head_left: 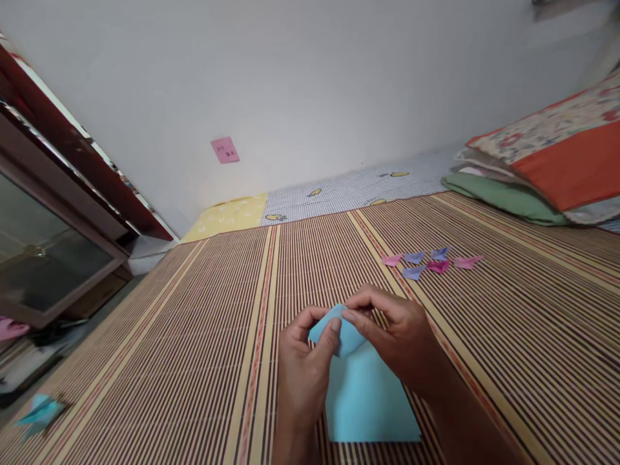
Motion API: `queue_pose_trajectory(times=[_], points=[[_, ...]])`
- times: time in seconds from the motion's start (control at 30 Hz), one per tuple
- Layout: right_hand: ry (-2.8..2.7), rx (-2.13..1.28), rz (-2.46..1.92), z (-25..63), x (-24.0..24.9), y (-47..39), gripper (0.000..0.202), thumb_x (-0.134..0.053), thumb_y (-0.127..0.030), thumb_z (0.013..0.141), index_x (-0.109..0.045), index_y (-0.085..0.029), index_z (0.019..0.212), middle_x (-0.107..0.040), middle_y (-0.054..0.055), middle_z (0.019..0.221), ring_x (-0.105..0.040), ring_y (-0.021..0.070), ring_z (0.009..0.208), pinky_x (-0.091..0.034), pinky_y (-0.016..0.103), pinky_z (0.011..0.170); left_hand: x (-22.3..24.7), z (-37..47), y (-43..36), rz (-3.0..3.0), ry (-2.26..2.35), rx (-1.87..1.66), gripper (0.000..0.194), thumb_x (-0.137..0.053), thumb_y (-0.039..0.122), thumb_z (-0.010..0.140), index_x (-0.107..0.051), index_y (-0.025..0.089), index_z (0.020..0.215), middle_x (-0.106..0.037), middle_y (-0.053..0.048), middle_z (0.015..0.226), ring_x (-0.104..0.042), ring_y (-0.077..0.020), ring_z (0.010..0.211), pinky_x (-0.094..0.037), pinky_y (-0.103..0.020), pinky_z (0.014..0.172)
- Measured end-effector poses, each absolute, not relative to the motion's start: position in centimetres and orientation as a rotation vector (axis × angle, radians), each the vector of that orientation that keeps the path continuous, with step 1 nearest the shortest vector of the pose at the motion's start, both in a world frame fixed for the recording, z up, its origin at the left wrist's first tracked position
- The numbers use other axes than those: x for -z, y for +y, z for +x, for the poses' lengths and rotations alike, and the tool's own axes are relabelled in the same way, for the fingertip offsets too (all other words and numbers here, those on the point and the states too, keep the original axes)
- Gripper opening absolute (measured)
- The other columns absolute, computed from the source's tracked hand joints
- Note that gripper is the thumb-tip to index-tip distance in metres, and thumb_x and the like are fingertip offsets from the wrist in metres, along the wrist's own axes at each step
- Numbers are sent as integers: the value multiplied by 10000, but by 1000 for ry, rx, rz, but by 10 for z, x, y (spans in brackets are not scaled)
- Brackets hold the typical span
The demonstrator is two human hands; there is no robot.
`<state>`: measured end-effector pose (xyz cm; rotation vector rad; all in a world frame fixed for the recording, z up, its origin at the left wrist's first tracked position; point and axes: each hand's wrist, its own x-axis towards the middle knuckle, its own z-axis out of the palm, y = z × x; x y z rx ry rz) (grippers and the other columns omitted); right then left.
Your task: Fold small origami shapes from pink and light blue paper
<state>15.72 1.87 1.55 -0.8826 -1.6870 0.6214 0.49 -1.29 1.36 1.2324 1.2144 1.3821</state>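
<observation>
A small folded piece of light blue paper [349,337] is held up between both hands. My left hand [307,352] pinches its left side, thumb on the near face and fingers behind. At its upper right edge, my right hand [392,323] grips the paper between thumb and forefinger. Below them a larger light blue sheet [371,400] lies flat on the striped mat [203,349]. The fingers partly hide the folds.
Several small folded paper shapes, among them a magenta one [438,266], sit on the mat beyond my right hand. A teal folded paper [41,413] lies at far left. Pillows [571,168] are stacked at right; a pink note [225,150] is on the wall.
</observation>
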Motion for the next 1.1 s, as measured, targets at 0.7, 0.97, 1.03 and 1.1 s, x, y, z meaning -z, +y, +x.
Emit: queue_pose_trajectory(times=[0.7,0.97,1.03,1.1], points=[[-1588,-644,-932,150,-17,17,107,-639,-244,937,-683,-209,846,-676,-16,743,-612,146,654,-463,256,620,-10,10,-15,1412,1397,-1650,164,-699,279,908,-807,288,1030,-785,-36,1007,-707,-188,905,-557,-300,819],[-1601,-648,-950,148,-16,17,135,-619,-224,937,-655,-203,808,-635,-31,712,-581,133,634,-440,249,599,-11,14,-12,1193,1297,-1609,186,-775,263,826,-774,237,1010,-771,-30,915,-701,-163,826,-551,-262,733],[-1579,-639,-961,147,-16,17,134,-612,-217,927,-642,-202,797,-616,-33,694,-565,131,614,-434,247,582,-10,13,-9,1023,1203,-1563,220,-832,263,755,-744,203,947,-746,-12,811,-676,-137,719,-531,-228,646],[-1552,-620,-972,146,-16,17,133,-604,-216,918,-632,-202,789,-603,-35,682,-554,129,601,-430,245,571,-8,13,-8,916,1117,-1498,234,-866,256,703,-719,174,865,-711,6,721,-627,-109,625,-501,-204,588]])
